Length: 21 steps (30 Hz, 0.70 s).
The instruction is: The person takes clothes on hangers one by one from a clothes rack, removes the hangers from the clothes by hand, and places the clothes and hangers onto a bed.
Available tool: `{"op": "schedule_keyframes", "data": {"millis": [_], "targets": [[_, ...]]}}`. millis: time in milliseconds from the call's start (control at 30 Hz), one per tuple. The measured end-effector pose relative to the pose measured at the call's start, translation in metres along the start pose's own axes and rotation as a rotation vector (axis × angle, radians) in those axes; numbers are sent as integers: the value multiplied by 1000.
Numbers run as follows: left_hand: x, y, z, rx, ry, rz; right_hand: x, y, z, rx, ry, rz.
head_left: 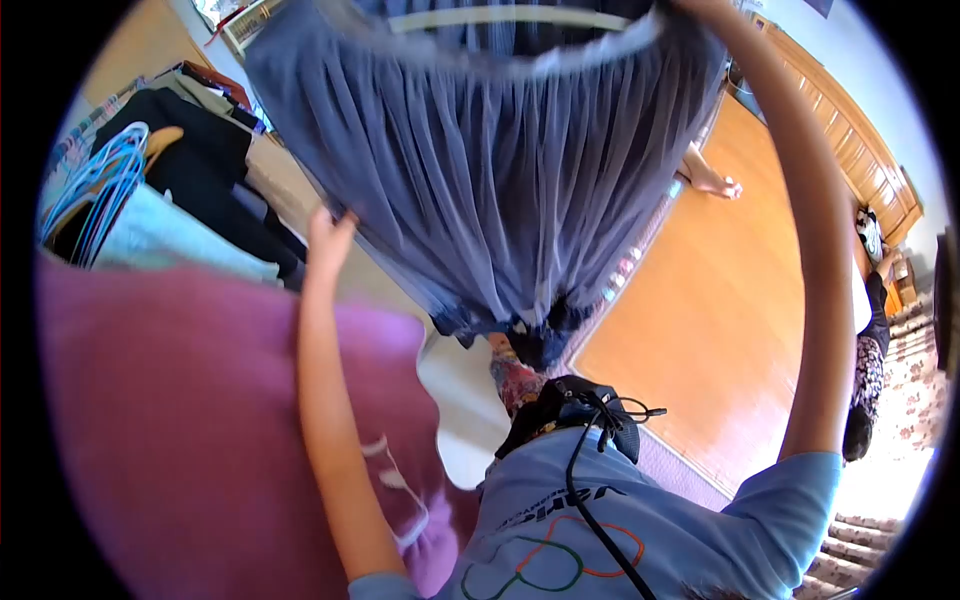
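Observation:
A grey-blue gathered skirt (510,180) hangs spread out in front of me, its waistband at the top and its dark, bunched hem low down. My right hand (703,8) grips the waistband's upper right corner, partly cut off by the frame edge. Lower down, my left hand (332,240) is closed on the skirt's left side edge. Inside the waist opening runs a pale curved strip (510,16); whether it is a hanger or part of the waistband, I cannot tell.
Blue hangers (115,175), a black garment (175,135) and a light-blue garment (175,235) lie at the left. Purple fabric (200,400) fills the lower left. An orange-brown mat (700,310) lies right, with another person's bare foot (715,180) at its far edge.

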State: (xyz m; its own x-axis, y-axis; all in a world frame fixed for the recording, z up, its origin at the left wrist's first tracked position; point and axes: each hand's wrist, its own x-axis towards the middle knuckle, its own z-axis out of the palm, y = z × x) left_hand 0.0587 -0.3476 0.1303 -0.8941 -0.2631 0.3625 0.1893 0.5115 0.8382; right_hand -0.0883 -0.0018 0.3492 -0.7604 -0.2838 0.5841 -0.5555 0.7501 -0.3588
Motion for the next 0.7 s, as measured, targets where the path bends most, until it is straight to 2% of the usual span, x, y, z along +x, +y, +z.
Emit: {"op": "schedule_keyframes", "data": {"millis": [33, 67, 100, 133, 167, 233, 267, 300, 367, 433, 567, 667, 700], "targets": [[13, -24, 8, 135, -15, -65, 14, 15, 25, -151, -147, 41], [34, -82, 14, 73, -122, -40, 30, 65, 70, -72, -206, -128], [40, -81, 30, -23, -53, -182, 18, 61, 96, -307, -8, -632], [53, -111, 37, -21, -141, -229, 11, 38, 111, -79, -127, -269], [71, -126, 49, -123, -147, -293, 26, 63, 161, -68, -48, -243], [112, -147, 61, -242, -185, -285, 37, 71, 200, 90, -91, -190], [128, -164, 64, -362, -206, -325, 43, 78, 224, 23, -100, -261], [147, -175, 63, -352, -220, -332, 51, 81, 240, 54, -129, -287], [176, -191, 66, -327, -142, -342, 79, 81, 255, 45, -119, -300], [198, -188, 61, -483, 11, -306, 113, 70, 254, 48, -119, -372], [223, -195, 40, -626, 137, -210, 160, 31, 234, -28, 72, -557], [224, -236, 48, -615, 156, -312, 177, 22, 255, -70, 80, -525], [223, -249, 54, -612, 139, -350, 177, 22, 267, -53, 22, -517]]}}
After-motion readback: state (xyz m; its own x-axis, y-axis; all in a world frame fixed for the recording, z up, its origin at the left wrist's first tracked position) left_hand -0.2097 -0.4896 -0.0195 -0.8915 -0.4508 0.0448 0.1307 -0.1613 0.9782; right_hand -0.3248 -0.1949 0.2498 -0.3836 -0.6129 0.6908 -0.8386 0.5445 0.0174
